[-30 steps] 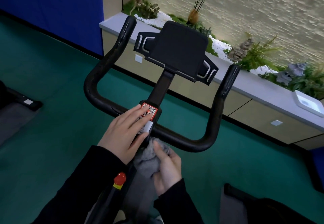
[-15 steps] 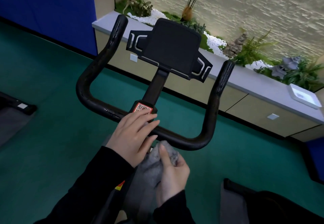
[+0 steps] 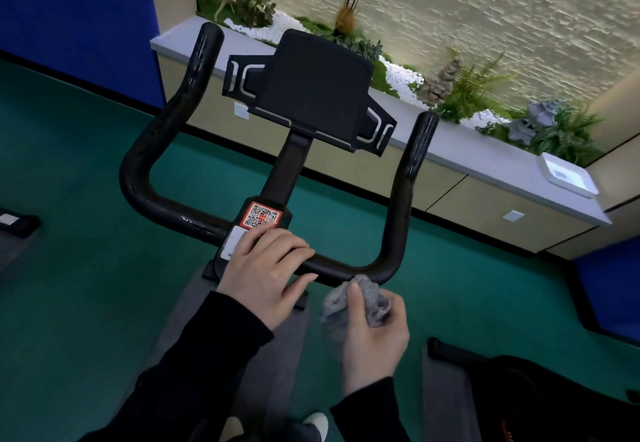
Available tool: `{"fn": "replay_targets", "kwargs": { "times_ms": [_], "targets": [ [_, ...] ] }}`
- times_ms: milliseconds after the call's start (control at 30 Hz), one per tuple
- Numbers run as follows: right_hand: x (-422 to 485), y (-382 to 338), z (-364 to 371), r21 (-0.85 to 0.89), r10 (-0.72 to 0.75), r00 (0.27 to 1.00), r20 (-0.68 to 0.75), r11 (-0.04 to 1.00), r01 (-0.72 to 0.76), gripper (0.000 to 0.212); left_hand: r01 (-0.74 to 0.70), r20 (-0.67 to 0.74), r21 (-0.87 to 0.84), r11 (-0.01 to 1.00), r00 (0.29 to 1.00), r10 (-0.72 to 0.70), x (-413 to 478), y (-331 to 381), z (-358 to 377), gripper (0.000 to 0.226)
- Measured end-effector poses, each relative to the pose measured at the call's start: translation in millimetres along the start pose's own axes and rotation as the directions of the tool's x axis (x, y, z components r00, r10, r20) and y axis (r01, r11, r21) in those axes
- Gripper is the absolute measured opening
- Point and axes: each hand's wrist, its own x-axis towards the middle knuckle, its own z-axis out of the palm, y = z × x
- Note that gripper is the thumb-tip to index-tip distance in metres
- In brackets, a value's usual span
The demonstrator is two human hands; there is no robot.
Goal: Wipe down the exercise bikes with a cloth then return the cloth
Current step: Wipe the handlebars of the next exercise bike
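Observation:
An exercise bike's black handlebar (image 3: 145, 178) curves around a black tablet holder (image 3: 311, 88) on a stem with a red QR sticker (image 3: 260, 216). My left hand (image 3: 266, 275) rests on the middle of the crossbar just below the sticker, fingers curled over the bar. My right hand (image 3: 374, 334) grips a bunched grey cloth (image 3: 349, 303) and holds it against the underside of the crossbar's right bend. Black sleeves cover both arms.
A beige cabinet with a grey top (image 3: 450, 151) runs along the far wall, with plants and white pebbles (image 3: 398, 71) behind it and a white tray (image 3: 568, 175) at its right end. Green floor lies all around. Another black machine (image 3: 519, 389) stands at lower right.
My right hand has carried the cloth rightward from beside the stem to the crossbar's right bend. My left hand has slid down off the QR sticker onto the bar.

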Motion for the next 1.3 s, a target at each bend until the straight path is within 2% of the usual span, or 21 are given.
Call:
{"fn": "replay_targets", "kwargs": {
  "times_ms": [100,300,467,633,767,900,1000,1100,1233,1300],
  "targets": [
    [0.9,-3.4,-1.0,-0.086,-0.113,0.992,0.058,0.989,0.118,0.018,0.001,-0.01,-0.002,1.0,1.0,-0.001,-0.2,0.8,0.4,0.025],
    [37.9,-6.1,-21.9,-0.141,-0.122,0.992,0.041,0.982,0.127,0.027,0.004,-0.012,-0.007,1.0,1.0,-0.004,-0.1,0.1,0.2,0.026],
    [29.1,-9.8,-17.3,-0.178,-0.199,0.956,0.215,0.955,0.239,0.024,0.016,0.001,0.005,1.0,1.0,-0.016,0.2,0.5,1.7,0.025],
    [52.0,-15.5,-25.6,-0.233,-0.184,0.97,0.159,0.948,0.218,0.031,0.023,-0.002,-0.001,1.0,1.0,-0.023,-0.1,0.6,3.2,0.025],
    [43.8,-20.1,-22.1,-0.236,-0.237,0.943,0.232,0.927,0.291,0.033,0.036,-0.013,-0.009,0.999,0.999,-0.036,0.1,1.8,3.7,0.024],
    [64.4,-26.7,-29.2,-0.281,-0.294,0.927,0.232,0.892,0.353,0.032,0.032,-0.004,-0.016,0.999,0.999,-0.032,0.0,1.1,3.3,0.025],
    [76.4,-33.1,-29.0,-0.354,-0.401,0.841,0.364,0.775,0.523,0.019,0.035,-0.015,-0.026,0.999,0.999,-0.035,-0.2,1.5,2.9,0.024],
    [87.4,-46.3,-23.3,-0.369,-0.408,0.693,0.594,0.627,0.686,0.015,0.032,-0.029,-0.038,0.999,0.999,-0.033,-0.5,0.9,3.5,0.022],
    [108.0,-66.0,-13.4,-0.343,-0.257,0.424,0.868,0.305,0.888,0.011,0.026,-0.038,-0.05,0.998,0.999,-0.028,-1.1,-0.5,4.6,0.02],
    [112.8,-72.3,-1.6,-0.301,-0.13,0.349,0.928,0.289,0.909,0.018,0.025,-0.053,-0.058,0.998,0.998,-0.028,-1.0,-0.9,4.9,0.019]
  ]
}}
